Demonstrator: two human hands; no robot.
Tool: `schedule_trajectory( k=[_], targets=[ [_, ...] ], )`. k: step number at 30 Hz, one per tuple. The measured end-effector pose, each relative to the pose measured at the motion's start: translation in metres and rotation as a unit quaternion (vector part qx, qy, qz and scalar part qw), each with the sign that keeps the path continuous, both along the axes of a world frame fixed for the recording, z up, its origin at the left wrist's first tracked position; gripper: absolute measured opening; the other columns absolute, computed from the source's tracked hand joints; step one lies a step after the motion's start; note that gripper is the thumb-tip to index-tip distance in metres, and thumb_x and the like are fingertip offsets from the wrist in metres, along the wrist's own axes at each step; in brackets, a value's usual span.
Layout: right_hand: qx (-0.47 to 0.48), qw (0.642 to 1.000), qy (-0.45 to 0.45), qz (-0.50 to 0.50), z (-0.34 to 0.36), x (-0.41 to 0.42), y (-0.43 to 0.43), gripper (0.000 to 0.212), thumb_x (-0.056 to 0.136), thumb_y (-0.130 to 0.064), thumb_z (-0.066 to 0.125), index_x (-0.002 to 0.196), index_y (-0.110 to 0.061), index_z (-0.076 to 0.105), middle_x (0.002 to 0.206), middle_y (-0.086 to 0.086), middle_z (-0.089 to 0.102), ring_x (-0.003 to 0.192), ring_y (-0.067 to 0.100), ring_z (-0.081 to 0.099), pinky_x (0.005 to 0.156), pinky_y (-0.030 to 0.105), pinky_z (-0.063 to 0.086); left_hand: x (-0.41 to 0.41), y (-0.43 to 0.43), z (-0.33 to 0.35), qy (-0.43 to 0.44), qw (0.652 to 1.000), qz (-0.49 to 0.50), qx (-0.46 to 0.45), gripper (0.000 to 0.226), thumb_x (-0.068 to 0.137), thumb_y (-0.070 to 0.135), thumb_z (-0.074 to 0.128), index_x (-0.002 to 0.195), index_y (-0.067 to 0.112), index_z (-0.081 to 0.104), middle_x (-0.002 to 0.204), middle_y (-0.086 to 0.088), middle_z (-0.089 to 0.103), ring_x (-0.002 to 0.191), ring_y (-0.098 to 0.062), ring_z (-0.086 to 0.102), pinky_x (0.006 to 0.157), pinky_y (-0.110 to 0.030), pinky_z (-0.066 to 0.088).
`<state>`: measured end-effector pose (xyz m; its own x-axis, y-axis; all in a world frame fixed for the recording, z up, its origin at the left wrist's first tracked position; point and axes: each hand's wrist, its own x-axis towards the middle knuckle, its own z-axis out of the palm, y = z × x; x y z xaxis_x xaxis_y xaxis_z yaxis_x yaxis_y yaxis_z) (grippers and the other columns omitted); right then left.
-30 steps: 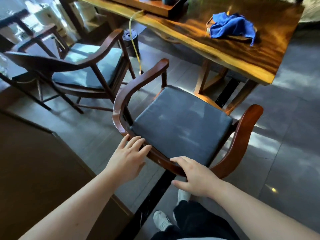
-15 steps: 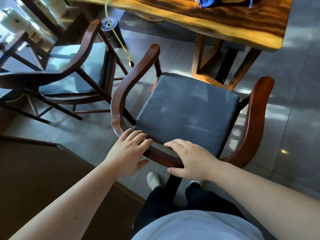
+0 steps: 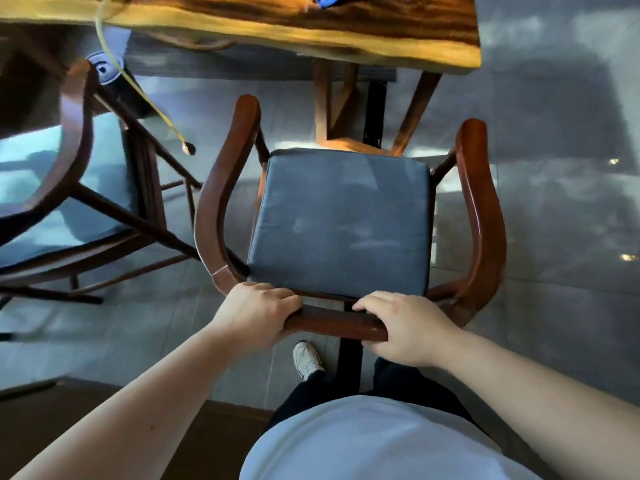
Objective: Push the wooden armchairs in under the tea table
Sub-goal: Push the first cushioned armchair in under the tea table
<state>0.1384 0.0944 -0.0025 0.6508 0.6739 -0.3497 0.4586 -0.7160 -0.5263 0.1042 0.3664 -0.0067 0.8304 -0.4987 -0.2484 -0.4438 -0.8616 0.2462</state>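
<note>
Flanking the clenched hands' [image 3: 258,311] armchair [image 3: 341,223]: second chair [image 3: 74,140]; table legs [image 3: 323,102] ahead.

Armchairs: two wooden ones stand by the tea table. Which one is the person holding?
The armchair in the middle: left hand and right hand grip its back rail. The other armchair, at left, is untouched.

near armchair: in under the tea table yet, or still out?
Still out. The armchair's cushion lies fully short of the tea table edge; both hands grip its back rail.
</note>
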Motion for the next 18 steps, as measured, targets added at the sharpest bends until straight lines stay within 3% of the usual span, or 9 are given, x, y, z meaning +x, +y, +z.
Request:
schedule_trajectory(
  k=[6,12,15,18],
  targets=[
    [0.004,0.994,-0.101,-0.031,-0.004,-0.018,-0.017,0.038,0.069,-0.023,0.079,0.105,-0.018,0.070,0.101,-0.001,0.073,0.090,0.027,0.068,0.076,0.041,0.056,0.006,0.006,-0.006,-0.028,0.998,-0.050,-0.030,0.026,0.085,0.042,0.051,0.083,0.018,0.062,0.074,0.002,0.067,0.065,-0.029,0.063,0.051,-0.037,0.052],
    [0.028,0.982,-0.175,-0.061,-0.018,-0.024,-0.032,0.040,0.059,-0.023,0.087,0.096,-0.016,0.072,0.092,-0.001,0.075,0.081,0.026,0.069,0.068,0.039,0.058,0.008,0.008,-0.007,-0.059,0.996,-0.058,-0.032,0.030,0.084,0.045,0.047,0.078,0.019,0.061,0.067,0.004,0.064,0.057,-0.026,0.061,0.043,-0.034,0.050],
    [0.043,0.978,-0.200,-0.046,-0.024,-0.022,-0.036,0.025,0.070,-0.029,0.075,0.091,-0.017,0.071,0.088,-0.002,0.074,0.074,0.026,0.069,0.059,0.038,0.056,0.009,0.009,-0.007,-0.065,0.995,-0.063,-0.031,0.028,0.080,0.044,0.050,0.074,0.019,0.060,0.063,0.005,0.063,0.054,-0.024,0.060,0.041,-0.031,0.048],
    [0.049,0.975,-0.212,-0.033,-0.024,-0.016,-0.032,0.021,0.077,-0.035,0.066,0.088,-0.017,0.069,0.083,-0.002,0.073,0.072,0.026,0.068,0.055,0.037,0.054,0.016,0.011,-0.006,-0.071,0.995,-0.061,-0.024,0.022,0.072,0.038,0.068,0.073,0.018,0.062,0.061,0.004,0.064,0.054,-0.025,0.062,0.041,-0.030,0.048]
  ],
)
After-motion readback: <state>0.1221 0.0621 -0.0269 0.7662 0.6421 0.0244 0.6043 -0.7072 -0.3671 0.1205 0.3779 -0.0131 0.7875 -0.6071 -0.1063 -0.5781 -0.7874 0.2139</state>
